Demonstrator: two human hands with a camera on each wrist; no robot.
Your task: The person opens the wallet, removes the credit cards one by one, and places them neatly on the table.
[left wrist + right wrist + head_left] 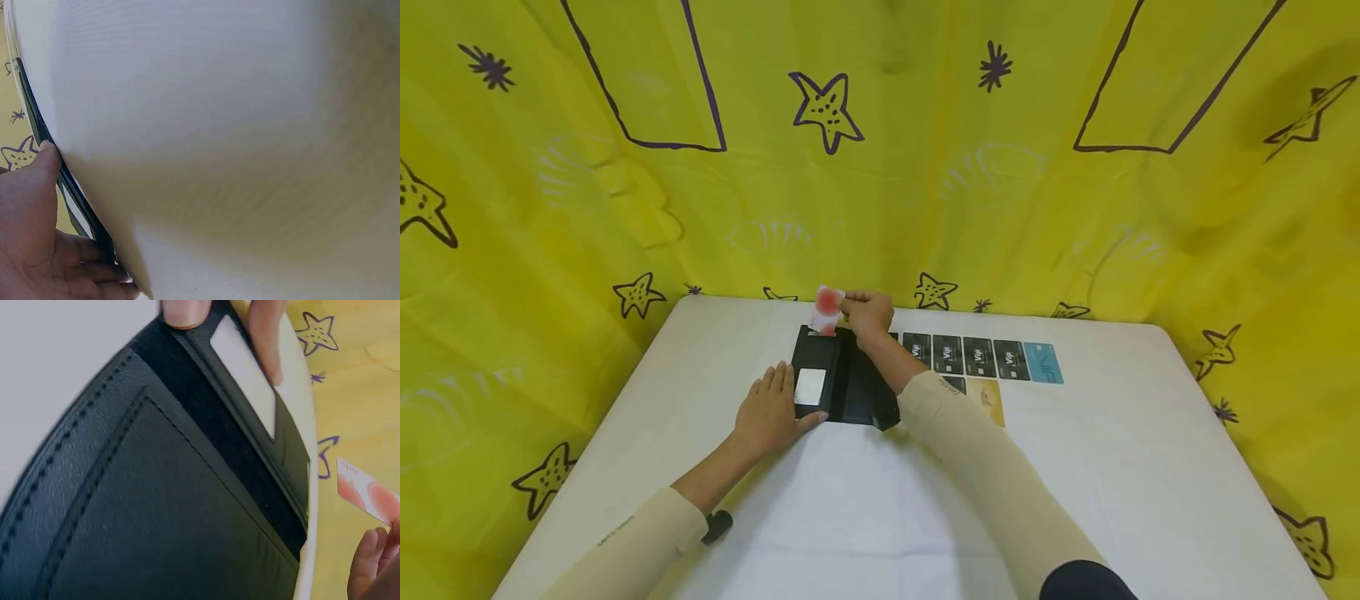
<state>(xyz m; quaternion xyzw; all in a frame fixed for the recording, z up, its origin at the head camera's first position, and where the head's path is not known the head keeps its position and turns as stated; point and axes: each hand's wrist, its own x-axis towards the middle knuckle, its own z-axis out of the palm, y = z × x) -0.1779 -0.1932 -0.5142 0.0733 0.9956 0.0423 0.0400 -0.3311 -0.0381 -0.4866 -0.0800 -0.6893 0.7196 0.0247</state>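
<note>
A black wallet [857,387] lies spread on the table, with a white card [809,387] behind the window of its left half. My left hand [767,412] rests at that half, fingers straight along the left edge and thumb at the near edge; the left wrist view shows the thumb touching the wallet's side. My right hand [868,315] pinches a white card with red-pink round patches [828,302]. That card is near the far edge of the wallet's left half, and the right wrist view shows the same card [367,490] apart from the wallet.
To the right of the wallet runs a row of black cards [979,357] ending in a blue card [1043,363]. A gold card [987,402] lies nearer, partly behind my right sleeve. Behind the white table [1120,450] hangs a yellow patterned curtain [880,208].
</note>
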